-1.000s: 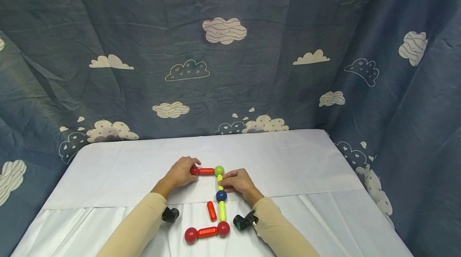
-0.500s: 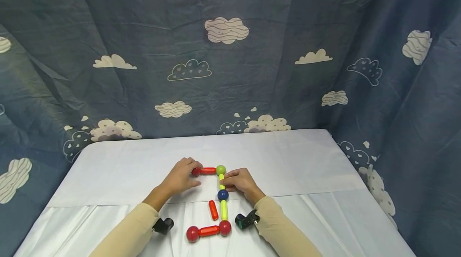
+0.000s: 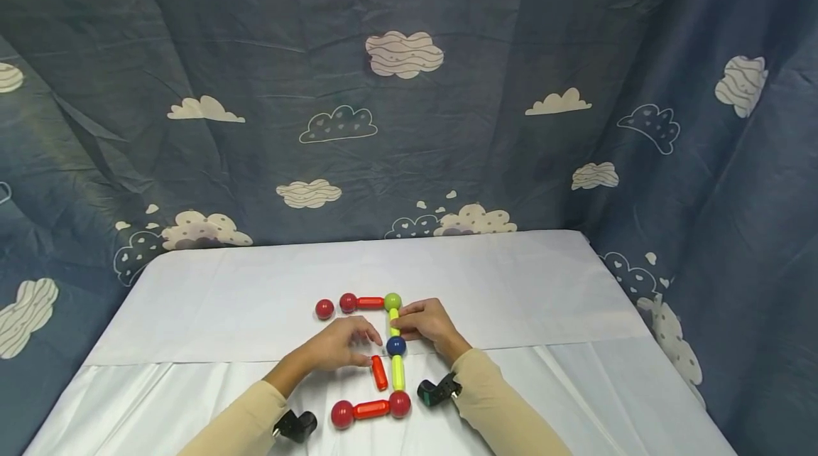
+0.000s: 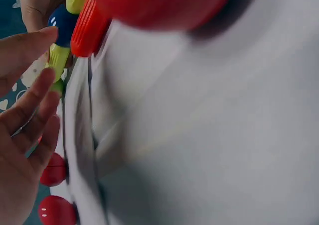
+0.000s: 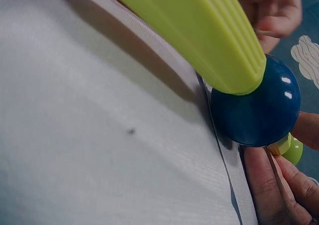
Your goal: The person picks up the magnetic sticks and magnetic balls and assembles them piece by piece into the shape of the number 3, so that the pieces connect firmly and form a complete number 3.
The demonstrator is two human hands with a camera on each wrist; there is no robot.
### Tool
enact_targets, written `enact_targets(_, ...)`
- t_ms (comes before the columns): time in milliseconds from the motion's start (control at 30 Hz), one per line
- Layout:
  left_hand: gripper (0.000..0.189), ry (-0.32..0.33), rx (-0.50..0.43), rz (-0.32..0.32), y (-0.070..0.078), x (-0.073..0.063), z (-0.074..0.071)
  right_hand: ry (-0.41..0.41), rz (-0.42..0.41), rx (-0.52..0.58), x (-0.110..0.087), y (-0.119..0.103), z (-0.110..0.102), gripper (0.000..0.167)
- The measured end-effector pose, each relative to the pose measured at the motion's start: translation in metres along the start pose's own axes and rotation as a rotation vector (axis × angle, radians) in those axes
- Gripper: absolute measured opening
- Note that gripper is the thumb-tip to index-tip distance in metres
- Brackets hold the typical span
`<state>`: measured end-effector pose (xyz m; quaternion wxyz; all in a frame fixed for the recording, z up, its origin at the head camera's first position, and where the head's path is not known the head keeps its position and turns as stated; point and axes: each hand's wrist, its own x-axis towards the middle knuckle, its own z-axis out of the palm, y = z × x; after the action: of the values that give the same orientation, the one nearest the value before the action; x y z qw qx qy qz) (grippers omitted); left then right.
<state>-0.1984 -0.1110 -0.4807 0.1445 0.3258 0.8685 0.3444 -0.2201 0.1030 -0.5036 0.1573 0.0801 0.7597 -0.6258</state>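
Observation:
My left hand [image 3: 345, 344] reaches over a loose red rod [image 3: 379, 373], its fingers apart and extended; the fingertips come close to the rod, but contact is unclear. My right hand [image 3: 429, 322] pinches the far yellow-green rod [image 3: 394, 322], between a green ball [image 3: 393, 301] and a blue ball [image 3: 395, 346]. From the blue ball a near yellow-green rod [image 3: 398, 373] runs to a red ball [image 3: 400, 404]. A red rod [image 3: 371, 409] joins that to another red ball [image 3: 341, 414]. At the far end, a red rod [image 3: 371, 303] links the green ball to a red ball [image 3: 348, 302].
A separate red ball [image 3: 324, 309] lies left of the far end of the chain. White cloth [image 3: 511, 285] covers the table, with a seam across it. A dark cloud-patterned curtain [image 3: 447, 143] hangs behind and at the sides.
My left hand has left the far red ball and come nearer, toward the loose red rod. The separate red ball, hidden before, now shows. My right hand keeps its place on the yellow-green rod.

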Motion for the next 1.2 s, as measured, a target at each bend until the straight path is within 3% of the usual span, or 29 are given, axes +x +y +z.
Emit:
enact_targets(67, 0.028, -0.038, -0.047, 0.001, -0.002, -0.002, 0.003, -0.002, -0.002, -0.003, 0.000, 0.000, 0.000, 0.027)
enact_targets(233, 0.030, -0.091, -0.041, 0.001, -0.002, -0.004, 0.009, -0.005, -0.004, 0.012, 0.000, 0.001, 0.000, 0.026)
enact_targets(533, 0.027, -0.081, 0.011, 0.040, -0.005, -0.004, 0.016, 0.003, 0.016, 0.009, 0.001, 0.001, 0.002, 0.026)
enact_targets(800, 0.022, -0.058, 0.008, 0.013, -0.009, -0.005, 0.016, 0.002, 0.011, 0.013, 0.003, 0.002, 0.004, 0.026)
enact_targets(1200, 0.016, -0.054, -0.034, -0.027, -0.011, -0.009, 0.005, -0.005, -0.004, 0.017, 0.005, 0.002, 0.001, 0.026)
